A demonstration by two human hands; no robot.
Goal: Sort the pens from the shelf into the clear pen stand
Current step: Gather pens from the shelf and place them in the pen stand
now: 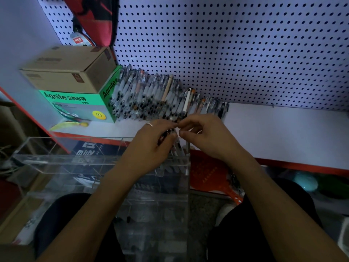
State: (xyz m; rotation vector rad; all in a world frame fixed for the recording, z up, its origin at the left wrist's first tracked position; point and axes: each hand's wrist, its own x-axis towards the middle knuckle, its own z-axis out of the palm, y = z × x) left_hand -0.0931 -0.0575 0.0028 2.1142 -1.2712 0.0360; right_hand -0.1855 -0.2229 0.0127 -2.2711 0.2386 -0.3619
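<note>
A long heap of pens (158,97) lies on the white shelf (273,129), against the pegboard. The clear pen stand (62,161) rests on my lap in front of the shelf edge, and a few pens (178,150) stand in its right end. My left hand (151,146) is above that end, fingers closed around a small bundle of dark pens. My right hand (205,135) meets it from the right, its thumb and fingers pinching the top of a pen in that bundle. The pen tips are partly hidden by my fingers.
A green box (79,104) with a brown carton (71,70) on top stands left of the pen heap. A red bag (96,17) hangs on the pegboard (236,50). An orange paddle-shaped item (211,174) lies below the shelf's red edge.
</note>
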